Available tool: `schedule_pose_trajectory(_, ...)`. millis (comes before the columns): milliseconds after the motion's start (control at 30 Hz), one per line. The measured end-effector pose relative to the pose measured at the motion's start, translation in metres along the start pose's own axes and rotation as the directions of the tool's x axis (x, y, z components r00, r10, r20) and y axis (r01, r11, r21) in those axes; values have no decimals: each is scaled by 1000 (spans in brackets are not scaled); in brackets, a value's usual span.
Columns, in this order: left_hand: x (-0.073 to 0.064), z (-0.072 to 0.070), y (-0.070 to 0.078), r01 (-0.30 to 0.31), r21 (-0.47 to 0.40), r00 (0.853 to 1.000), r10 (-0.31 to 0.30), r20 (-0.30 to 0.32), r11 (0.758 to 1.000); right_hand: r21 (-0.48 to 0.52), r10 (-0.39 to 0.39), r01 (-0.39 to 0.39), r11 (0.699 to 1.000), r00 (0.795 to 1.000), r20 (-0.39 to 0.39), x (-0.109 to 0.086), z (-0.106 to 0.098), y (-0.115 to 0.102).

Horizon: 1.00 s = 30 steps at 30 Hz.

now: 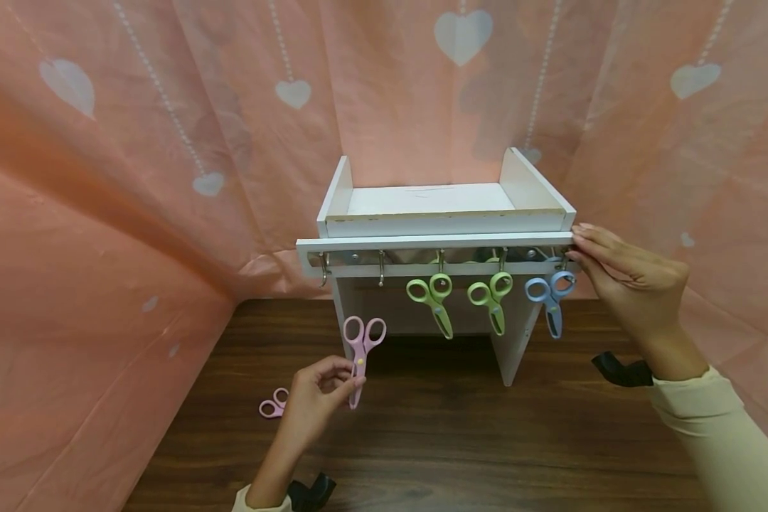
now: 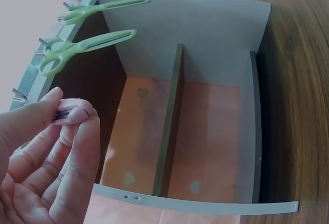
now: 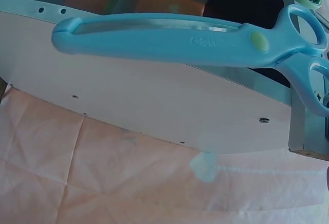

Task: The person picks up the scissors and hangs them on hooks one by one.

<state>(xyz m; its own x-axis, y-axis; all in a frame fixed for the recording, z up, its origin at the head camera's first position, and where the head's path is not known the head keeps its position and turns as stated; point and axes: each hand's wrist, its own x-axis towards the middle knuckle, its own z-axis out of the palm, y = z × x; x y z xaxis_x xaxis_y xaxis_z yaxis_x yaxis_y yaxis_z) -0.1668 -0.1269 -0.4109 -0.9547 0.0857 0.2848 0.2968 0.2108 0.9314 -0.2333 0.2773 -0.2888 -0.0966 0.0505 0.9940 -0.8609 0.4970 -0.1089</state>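
Pink scissors (image 1: 361,348) stand handles up in my left hand (image 1: 313,398), which pinches them by the blade end between thumb and fingers, below the white hook rail (image 1: 409,243). In the left wrist view only the tip of the scissors shows. My right hand (image 1: 643,284) grips the rail's right end with thumb and fingers. Beside it, blue scissors (image 1: 552,306) hang from the rightmost hook, blade down; they fill the top of the right wrist view. Two green scissors, one (image 1: 436,306) in the middle and another (image 1: 496,302) to its right, hang by their handles.
Two bare hooks, the leftmost (image 1: 323,269) and its neighbour (image 1: 381,269), stick out of the rail. The rail fronts a white shelf unit (image 1: 540,188) on a dark wooden table (image 1: 461,441). More pink scissors (image 1: 272,405) lie left, partly behind my left wrist. A pink heart-patterned curtain (image 1: 397,107) surrounds it.
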Motion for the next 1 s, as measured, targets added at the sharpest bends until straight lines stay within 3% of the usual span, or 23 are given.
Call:
schedule_pose_trajectory(733,4,6,14,-134,-14,989,133,-64,991,-12,12,-12,1000,1000,-4,-1,-1,-1)
schedule_pose_trajectory(1000,6,11,18,-143,-43,987,139,-85,989,0,12,-12,1000,1000,-5,-1,0,0)
